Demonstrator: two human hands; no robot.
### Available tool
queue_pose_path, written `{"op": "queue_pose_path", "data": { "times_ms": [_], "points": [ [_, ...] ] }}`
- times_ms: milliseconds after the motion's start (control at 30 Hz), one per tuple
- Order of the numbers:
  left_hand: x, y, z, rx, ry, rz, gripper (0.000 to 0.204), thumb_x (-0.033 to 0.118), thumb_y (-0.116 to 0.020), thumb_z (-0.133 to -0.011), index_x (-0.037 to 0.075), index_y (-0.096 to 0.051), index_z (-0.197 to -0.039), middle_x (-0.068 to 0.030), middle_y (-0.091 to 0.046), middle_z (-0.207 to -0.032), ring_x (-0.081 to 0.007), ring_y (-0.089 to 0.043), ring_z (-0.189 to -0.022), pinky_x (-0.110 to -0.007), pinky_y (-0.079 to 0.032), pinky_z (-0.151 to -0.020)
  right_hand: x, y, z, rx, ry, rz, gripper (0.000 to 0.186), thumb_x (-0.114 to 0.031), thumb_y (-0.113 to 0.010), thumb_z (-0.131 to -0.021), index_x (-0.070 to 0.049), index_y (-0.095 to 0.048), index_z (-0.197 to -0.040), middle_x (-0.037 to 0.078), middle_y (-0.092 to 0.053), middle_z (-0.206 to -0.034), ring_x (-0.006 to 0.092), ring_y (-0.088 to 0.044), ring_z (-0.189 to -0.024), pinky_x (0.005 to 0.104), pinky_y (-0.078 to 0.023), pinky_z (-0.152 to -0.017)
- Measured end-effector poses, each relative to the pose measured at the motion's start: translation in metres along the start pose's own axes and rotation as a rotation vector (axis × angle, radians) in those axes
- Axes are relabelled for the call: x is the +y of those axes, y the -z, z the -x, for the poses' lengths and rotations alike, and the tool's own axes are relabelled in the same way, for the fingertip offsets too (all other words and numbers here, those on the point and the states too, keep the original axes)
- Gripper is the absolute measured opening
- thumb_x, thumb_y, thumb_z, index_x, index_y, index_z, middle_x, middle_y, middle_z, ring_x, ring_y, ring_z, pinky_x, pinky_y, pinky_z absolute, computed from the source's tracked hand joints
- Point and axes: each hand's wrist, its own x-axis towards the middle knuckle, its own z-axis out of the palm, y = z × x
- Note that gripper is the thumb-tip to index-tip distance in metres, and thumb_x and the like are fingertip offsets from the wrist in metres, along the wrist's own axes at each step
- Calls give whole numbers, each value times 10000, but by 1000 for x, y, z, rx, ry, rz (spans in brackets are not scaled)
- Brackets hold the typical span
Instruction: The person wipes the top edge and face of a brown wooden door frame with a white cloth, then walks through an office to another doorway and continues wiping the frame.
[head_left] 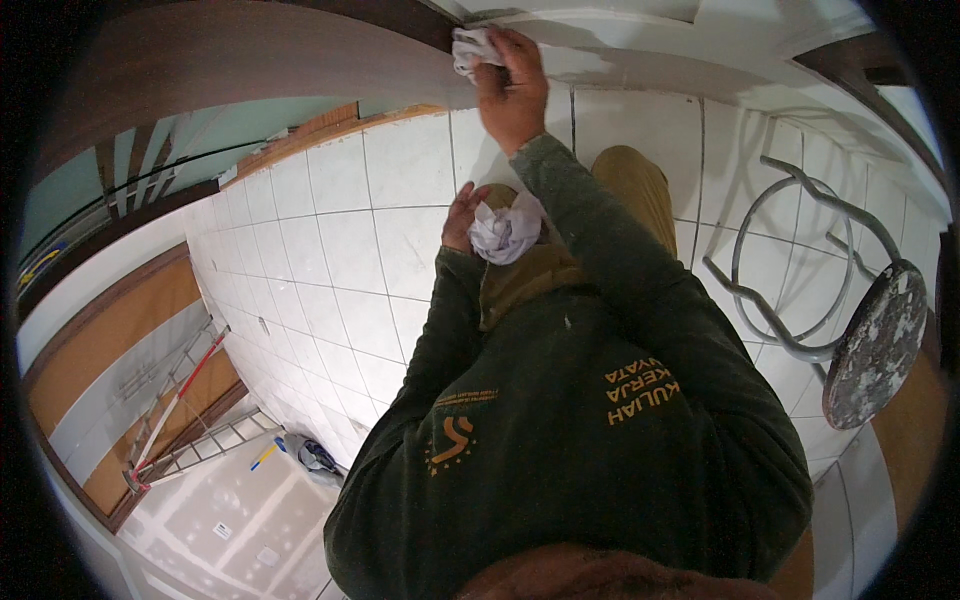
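Right hand [512, 92] up high, clamped on a crumpled white rag [470, 50] and pressing it against the dark wooden edge [250, 60] above the tiled floor [330, 230]. Left hand [462, 215] lower, close to the chest, closed around a second bunched white cloth [507, 232]. Hands well apart, one above the other. Off to the right, a metal stool [860, 330] with a paint-spattered round seat. Far below on the left, an aluminium ladder [175, 400] lying across the lower level.
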Motion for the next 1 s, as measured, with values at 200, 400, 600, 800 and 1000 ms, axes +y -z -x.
{"op": "queue_pose_path", "data": {
  "times_ms": [200,400,600,800,1000],
  "points": [
    [-50,1,2,103,134,-49,591,107,-597,-789,21,-336,-1313,-165,-466,-1196,-286,-463,-1101,-413,-411,-927,39,8,6,-133,102,225,357,29,-525,-772,-61,-562,-1116,141,-538,-1117,307,-516,-1020,369,-430,-882],
    [-35,-7,-10,-8,81,-208,565,119,-607,-780,19,-372,-1285,-143,-494,-1166,-249,-483,-1072,-385,-425,-907,89,17,27,-159,-481,-76,266,44,-526,-783,-33,-581,-1031,129,-565,-983,281,-562,-918,354,-453,-814],
    [-54,-20,22,20,99,-197,558,128,-586,-794,11,-352,-1287,-163,-481,-1184,-269,-498,-1060,-384,-418,-920,43,3,24,-47,-82,186,211,-1,-547,-818,-17,-571,-1027,138,-599,-983,251,-586,-900,305,-467,-786],
    [-35,-3,9,28,77,-155,552,201,-573,-806,29,-354,-1283,-180,-480,-1180,-308,-513,-1040,-431,-418,-932,51,-18,14,65,-221,-80,212,-3,-576,-815,-33,-568,-1025,73,-590,-967,166,-576,-867,288,-477,-767],
    [-42,-51,19,-28,107,80,589,276,-574,-790,41,-356,-1284,-186,-504,-1137,-348,-526,-1017,-472,-435,-904,59,3,11,-15,-147,194,176,19,-559,-795,-29,-616,-955,105,-554,-955,232,-572,-880,307,-468,-780]
  ]
}}
